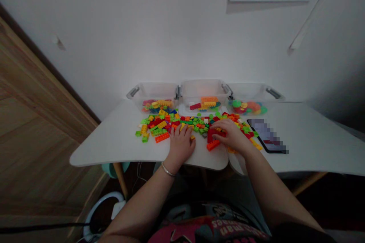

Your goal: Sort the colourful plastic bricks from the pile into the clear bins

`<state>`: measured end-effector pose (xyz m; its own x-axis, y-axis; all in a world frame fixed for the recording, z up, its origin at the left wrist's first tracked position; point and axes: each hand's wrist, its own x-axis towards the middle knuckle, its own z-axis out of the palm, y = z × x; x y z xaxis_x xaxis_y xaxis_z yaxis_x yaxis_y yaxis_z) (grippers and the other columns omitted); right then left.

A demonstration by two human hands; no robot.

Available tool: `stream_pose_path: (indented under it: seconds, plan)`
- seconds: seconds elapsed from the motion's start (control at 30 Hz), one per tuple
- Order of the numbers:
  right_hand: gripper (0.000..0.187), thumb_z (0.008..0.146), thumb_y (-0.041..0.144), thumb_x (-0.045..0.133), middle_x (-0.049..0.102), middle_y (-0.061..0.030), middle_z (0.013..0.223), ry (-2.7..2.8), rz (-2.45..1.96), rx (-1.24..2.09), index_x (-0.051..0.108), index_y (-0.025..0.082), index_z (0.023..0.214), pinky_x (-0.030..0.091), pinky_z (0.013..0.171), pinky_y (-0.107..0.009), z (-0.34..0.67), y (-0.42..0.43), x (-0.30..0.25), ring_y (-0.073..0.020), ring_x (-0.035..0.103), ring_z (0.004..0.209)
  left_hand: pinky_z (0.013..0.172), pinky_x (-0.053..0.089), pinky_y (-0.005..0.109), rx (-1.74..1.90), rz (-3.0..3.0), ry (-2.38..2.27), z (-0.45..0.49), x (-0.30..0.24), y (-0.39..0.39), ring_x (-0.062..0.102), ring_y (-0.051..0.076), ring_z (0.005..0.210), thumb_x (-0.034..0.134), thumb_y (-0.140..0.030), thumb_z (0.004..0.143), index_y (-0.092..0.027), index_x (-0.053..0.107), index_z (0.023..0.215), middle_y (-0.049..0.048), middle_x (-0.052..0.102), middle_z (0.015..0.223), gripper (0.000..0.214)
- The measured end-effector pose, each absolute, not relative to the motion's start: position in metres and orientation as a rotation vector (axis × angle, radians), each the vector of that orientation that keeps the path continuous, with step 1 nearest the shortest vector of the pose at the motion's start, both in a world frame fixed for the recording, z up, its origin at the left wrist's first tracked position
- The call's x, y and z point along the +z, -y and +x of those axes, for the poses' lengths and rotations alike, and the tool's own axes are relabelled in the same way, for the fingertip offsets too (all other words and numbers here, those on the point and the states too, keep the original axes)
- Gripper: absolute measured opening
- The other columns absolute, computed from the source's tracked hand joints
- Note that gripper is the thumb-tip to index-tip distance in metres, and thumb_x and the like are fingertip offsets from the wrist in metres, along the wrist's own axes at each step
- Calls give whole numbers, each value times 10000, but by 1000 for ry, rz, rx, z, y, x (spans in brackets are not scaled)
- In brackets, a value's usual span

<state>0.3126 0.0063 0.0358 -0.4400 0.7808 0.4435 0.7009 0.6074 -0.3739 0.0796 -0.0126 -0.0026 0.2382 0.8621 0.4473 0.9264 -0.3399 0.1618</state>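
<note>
A pile of mixed toy building bricks (196, 122) in red, green, yellow and orange spreads over the middle of the white table. At the pile's near edge, my left hand (181, 145) lies with its fingers stretched apart, fingertips touching bricks. My right hand (232, 134) is curled around a red building block (210, 136), thumb and fingers on it; the palm hides part of this block. An orange-red brick (212, 144) lies just below the red block. Left of my left hand is a long orange brick (162, 138).
Three clear plastic bins stand against the wall: a left bin (155, 90), a middle bin (202, 86) and a right bin (251, 90), each with some pieces inside. A phone (265, 136) lies right of the pile. Two white tabletops (114, 133) meet near my right hand.
</note>
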Motion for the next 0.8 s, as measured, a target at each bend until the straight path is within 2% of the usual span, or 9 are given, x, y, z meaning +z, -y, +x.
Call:
stream_pose_path:
  seconds: [0.13,0.33,0.6,0.8]
  plan:
    - [202,779,298,736,717,-39,1081,2285,-1135,149,730,267,978,436,1001,-455,317,7,20,-244,602,1089,1154,263,544,-687,-2352,1712,80,-4,12,432,304,1323,504,-335,902,-218,578,1303,79,576,1377,424]
    - [382,739,313,766,687,-49,1177,2304,-1195,33,697,247,1109,374,1088,-489,306,11,10,-278,510,1224,1155,263,541,-680,-2352,1718,80,-4,11,432,301,1321,510,-338,898,-211,574,1308,72,572,1385,433]
    - [353,794,378,713,703,-68,1128,2353,-1262,-127,698,222,1110,317,1129,-524,283,6,6,-287,529,1189,1159,249,560,-700,-2366,1739,80,-5,11,426,314,1326,527,-347,889,-202,575,1315,81,572,1385,452]
    - [384,817,424,685,706,-94,1098,2390,-1327,-204,694,184,1117,315,1126,-506,274,8,9,-296,541,1153,1159,249,556,-724,-2368,1726,81,-5,11,433,309,1321,517,-342,892,-201,584,1300,78,579,1377,437]
